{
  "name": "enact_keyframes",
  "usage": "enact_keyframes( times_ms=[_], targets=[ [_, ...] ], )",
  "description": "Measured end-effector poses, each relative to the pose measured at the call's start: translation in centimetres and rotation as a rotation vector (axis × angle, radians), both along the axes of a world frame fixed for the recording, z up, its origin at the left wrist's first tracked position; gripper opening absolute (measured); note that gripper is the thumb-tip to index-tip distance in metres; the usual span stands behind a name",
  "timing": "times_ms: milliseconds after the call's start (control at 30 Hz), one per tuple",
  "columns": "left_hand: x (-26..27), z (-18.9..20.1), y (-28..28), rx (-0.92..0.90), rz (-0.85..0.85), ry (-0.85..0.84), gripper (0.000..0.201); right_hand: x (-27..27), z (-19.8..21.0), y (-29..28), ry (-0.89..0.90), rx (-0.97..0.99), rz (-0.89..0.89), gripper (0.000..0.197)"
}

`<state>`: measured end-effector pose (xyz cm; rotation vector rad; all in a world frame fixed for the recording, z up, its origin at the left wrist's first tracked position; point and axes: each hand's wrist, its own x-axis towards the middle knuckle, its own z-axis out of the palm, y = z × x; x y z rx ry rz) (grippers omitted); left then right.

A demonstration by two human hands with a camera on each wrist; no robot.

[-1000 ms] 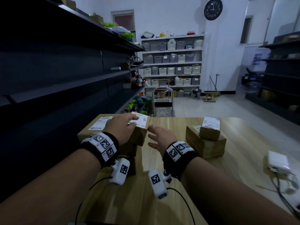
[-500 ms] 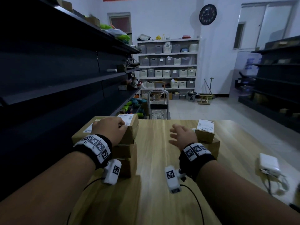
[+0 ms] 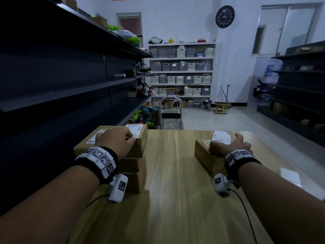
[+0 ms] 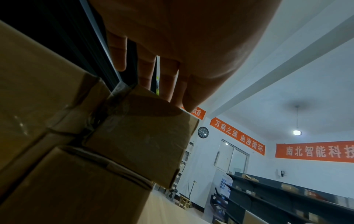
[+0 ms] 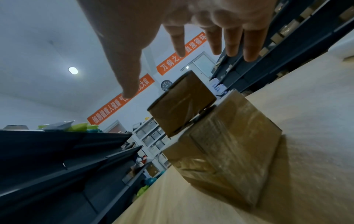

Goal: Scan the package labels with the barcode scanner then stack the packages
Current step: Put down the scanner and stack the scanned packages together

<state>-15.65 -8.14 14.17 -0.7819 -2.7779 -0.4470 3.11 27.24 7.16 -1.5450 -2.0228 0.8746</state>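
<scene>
On the left of the wooden table (image 3: 172,191) stands a stack of brown cardboard packages (image 3: 135,166). My left hand (image 3: 123,140) rests on its top package (image 3: 141,138), which bears a white label (image 3: 134,128). In the left wrist view the fingers (image 4: 168,84) reach down straight onto that box (image 4: 143,136). At the right a small labelled package (image 3: 215,148) sits on a larger one (image 3: 205,159). My right hand (image 3: 235,143) hovers over the small package (image 5: 182,104) with its fingers (image 5: 233,42) spread, holding nothing.
Dark metal shelving (image 3: 70,88) runs close along the table's left side. A blurred white device (image 3: 288,175) lies near the table's right edge. Beyond the table stand a metal cart (image 3: 170,115), white shelves of bins (image 3: 181,73) and more dark shelving (image 3: 299,95).
My right hand has swung from beside the left stack across to the small package on the right. The left hand has stayed on the left stack's top package.
</scene>
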Motion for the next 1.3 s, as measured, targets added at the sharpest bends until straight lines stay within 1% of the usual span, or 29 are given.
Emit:
enact_keyframes(
  times_ms=[67,167,400,467,533,667,733,800,900,967,1100,1300],
  targets=[
    [0.0,-0.2,0.1,0.003,0.008,0.005,0.026,-0.6,-0.9,0.4,0.013,-0.043,0.044,0.134],
    [-0.1,-0.3,0.1,0.016,0.017,0.011,0.028,-1.8,-2.3,1.3,-0.007,-0.059,0.052,0.152],
    [-0.3,-0.7,0.2,0.030,0.020,0.020,0.023,-2.6,-4.7,2.0,0.003,-0.084,0.025,0.165],
    [-0.2,-0.8,0.1,0.031,0.018,0.021,0.023,-2.6,-5.1,1.6,-0.042,-0.051,0.012,0.163],
    [-0.2,-0.8,0.0,0.035,0.016,0.023,0.023,-2.3,-5.4,1.3,-0.093,-0.002,0.009,0.156],
    [-0.1,-0.8,-0.1,0.026,0.016,0.017,0.025,-1.9,-5.9,0.9,-0.082,0.036,0.040,0.142],
    [-0.1,-0.8,-0.2,0.022,0.016,0.016,0.026,-1.8,-5.8,0.3,-0.111,0.040,0.086,0.139],
    [-0.1,-0.8,-0.2,0.017,0.020,0.020,0.028,-1.9,-5.7,-0.6,-0.155,0.052,0.137,0.141],
    [0.0,-0.9,-0.3,0.011,0.023,0.033,0.030,-2.2,-5.8,-2.8,-0.231,0.088,0.216,0.142],
    [0.1,-0.9,-0.3,0.007,0.023,0.041,0.031,-2.4,-5.9,-4.4,-0.251,0.093,0.260,0.141],
    [0.3,-0.8,-0.2,0.008,0.004,0.035,0.031,-2.8,-5.8,-7.9,-0.249,0.072,0.346,0.139],
    [0.1,-0.9,-0.5,0.069,-0.046,0.007,0.032,-2.5,-5.8,-13.4,-0.201,0.033,0.359,0.129]
  ],
)
